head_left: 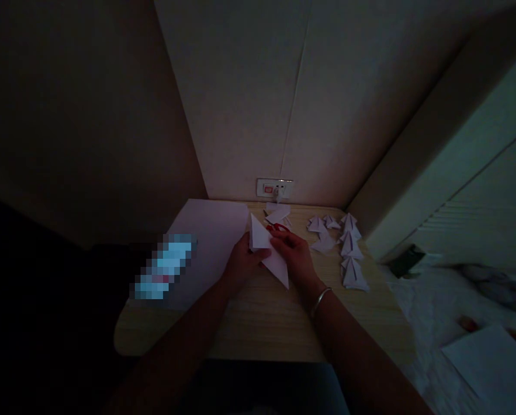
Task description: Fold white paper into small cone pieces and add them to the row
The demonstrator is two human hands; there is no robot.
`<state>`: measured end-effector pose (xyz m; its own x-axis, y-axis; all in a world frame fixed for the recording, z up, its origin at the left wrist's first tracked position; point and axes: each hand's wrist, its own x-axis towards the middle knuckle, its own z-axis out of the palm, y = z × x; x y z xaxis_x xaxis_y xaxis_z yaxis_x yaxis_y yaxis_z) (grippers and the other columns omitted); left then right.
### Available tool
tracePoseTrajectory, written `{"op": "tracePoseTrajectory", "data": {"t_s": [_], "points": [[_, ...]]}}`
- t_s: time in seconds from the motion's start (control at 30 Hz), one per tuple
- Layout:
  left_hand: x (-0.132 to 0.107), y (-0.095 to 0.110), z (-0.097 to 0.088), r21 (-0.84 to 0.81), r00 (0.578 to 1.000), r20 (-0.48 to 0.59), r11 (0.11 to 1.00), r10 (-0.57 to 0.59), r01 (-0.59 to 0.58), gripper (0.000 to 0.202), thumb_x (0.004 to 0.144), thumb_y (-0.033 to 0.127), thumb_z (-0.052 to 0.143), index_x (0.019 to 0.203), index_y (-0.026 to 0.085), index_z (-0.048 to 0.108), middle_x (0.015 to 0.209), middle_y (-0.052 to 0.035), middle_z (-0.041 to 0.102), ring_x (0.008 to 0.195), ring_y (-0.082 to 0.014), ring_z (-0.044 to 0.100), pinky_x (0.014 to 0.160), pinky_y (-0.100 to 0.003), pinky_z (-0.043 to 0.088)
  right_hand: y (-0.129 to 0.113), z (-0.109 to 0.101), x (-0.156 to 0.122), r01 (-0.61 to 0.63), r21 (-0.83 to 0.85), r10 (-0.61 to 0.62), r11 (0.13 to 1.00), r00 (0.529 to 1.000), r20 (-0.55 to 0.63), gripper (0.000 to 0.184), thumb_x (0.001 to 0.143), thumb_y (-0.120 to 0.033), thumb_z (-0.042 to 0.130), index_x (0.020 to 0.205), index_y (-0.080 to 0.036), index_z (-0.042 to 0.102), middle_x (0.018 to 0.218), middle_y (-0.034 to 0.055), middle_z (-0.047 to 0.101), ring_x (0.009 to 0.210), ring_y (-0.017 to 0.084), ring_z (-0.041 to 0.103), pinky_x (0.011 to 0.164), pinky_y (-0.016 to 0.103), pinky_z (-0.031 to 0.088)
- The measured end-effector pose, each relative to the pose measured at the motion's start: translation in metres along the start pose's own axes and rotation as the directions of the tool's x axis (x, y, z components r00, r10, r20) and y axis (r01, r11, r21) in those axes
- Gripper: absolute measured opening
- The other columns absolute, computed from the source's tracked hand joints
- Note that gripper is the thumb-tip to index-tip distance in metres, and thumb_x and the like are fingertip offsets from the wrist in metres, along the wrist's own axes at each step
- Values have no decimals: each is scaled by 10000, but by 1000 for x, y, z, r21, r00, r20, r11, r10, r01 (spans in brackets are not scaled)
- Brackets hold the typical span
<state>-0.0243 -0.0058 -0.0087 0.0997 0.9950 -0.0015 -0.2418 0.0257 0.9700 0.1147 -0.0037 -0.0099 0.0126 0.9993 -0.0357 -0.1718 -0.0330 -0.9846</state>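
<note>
A partly folded sheet of white paper (261, 235) is held just above the wooden table, between both hands. My left hand (243, 258) grips its left side, the thumb lying across the lower part. My right hand (293, 249) pinches the paper's right edge with thumb and fingers, and a bracelet circles that wrist. One pointed flap stands up at the top, and another point hangs down toward the table's front. Just behind the right fingers lie red-handled scissors (279, 227), mostly hidden by the hand and paper.
Several folded paper pieces (351, 245) stand on the wooden table (266, 340) at right. Paper scraps (278, 212) lie near the wall socket (275, 188). Large white sheets (210, 230) and a blurred-out bright screen (166, 265) are at left. Another white sheet (493, 360) rests on the bedding.
</note>
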Motion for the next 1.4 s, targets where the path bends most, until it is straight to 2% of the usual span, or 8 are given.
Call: {"op": "tracePoseTrajectory", "data": {"t_s": [0.13,0.3,0.5,0.63,0.73,0.9,1.1,1.4], "points": [[1,-3,-1,-47,999,-26,999,19,-21,319,660,247,712,941,159,590,830,-44,666,685,-146,602,621,-244,470,1,0,2,18,5,-18,1000,1000,-13,421,647,-398,696,1015,-202,643,898,44,692,711,179,629,642,314,498],[3,-6,-4,9,992,-122,1000,26,-25,196,718,291,649,846,155,591,744,-29,645,618,-135,573,564,-232,445,1,0,2,-57,18,57,998,998,19,275,628,-405,716,771,-180,649,702,20,660,589,155,585,586,297,478],[0,-2,-4,79,999,8,996,-40,39,204,704,341,662,695,146,602,587,-5,586,518,-114,505,484,-214,373,3,-3,1,-77,81,69,994,992,102,263,646,-403,731,686,-179,599,609,-19,606,481,103,505,481,238,388],[-1,0,-2,48,998,-19,997,-54,55,212,685,336,672,755,145,613,656,-11,617,575,-122,539,535,-224,414,6,-4,2,-83,117,75,990,995,72,279,648,-389,739,613,-171,568,555,-28,578,450,88,468,453,224,343],[0,-1,-3,10,997,-62,999,-52,52,229,672,350,677,738,141,610,654,-1,609,582,-111,532,561,-225,423,8,-3,4,-82,152,71,985,995,77,259,644,-377,744,610,-171,591,560,-24,591,467,93,482,476,235,363],[1,-5,-7,30,995,-25,995,-99,100,246,641,361,696,697,134,619,630,7,597,558,-97,511,547,-217,403,7,-3,5,-38,248,10,968,993,115,168,642,-314,751,733,-201,667,676,-18,640,562,113,539,578,260,426],[2,-4,-8,9,993,-94,998,-67,68,309,622,369,703,840,153,677,713,-14,652,577,-107,537,538,-220,400,10,-6,5,-87,206,44,975,978,205,118,632,-265,754,726,-223,696,688,-14,645,568,113,553,554,249,427],[3,-7,-9,-111,995,-35,989,-98,93,281,582,313,745,801,163,655,672,15,635,570,-92,545,559,-214,411,13,-7,8,-45,203,20,978,992,126,134,578,-203,776,683,-220,696,682,-14,649,592,122,583,596,268,453]]}}
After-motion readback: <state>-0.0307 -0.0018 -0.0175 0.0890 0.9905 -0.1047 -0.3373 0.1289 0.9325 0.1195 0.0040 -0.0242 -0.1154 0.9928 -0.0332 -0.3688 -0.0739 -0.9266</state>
